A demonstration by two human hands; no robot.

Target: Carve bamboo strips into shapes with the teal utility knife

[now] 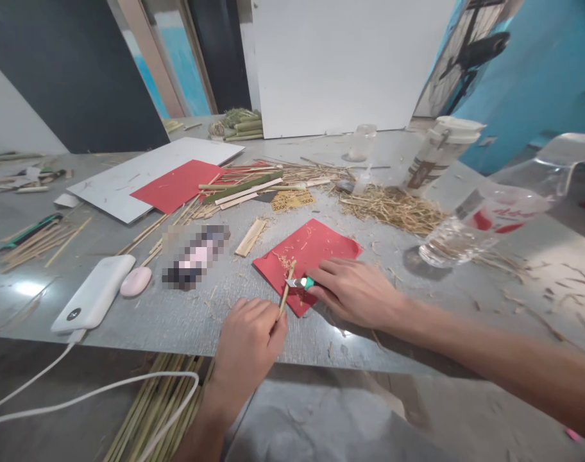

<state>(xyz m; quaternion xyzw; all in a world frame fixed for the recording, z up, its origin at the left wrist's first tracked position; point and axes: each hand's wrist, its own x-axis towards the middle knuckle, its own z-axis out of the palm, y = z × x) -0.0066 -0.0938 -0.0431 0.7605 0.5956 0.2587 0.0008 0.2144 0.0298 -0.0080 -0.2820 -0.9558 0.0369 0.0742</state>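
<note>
Close to the table's front edge, my left hand (251, 340) is closed around the lower end of a thin plant stalk (287, 292), which tilts up and away. My right hand (353, 289) grips a utility knife (308, 283) with a green front end; its handle is mostly hidden in the palm. The knife's blade points left and meets the stalk, though whether it bites in cannot be made out. Beneath both lies a red sheet (316, 244) scattered with pale shavings. A flat split piece of stalk (251, 237) rests just left of the sheet.
A water bottle (485, 218), a lidded cup (439, 154) and a straw pile (393, 208) stand to the right. At left lie a white power bank (94, 294) with a cable, a pink case (136, 282) and a second cutter (31, 231). Cut stalks (244, 186) cover the middle back.
</note>
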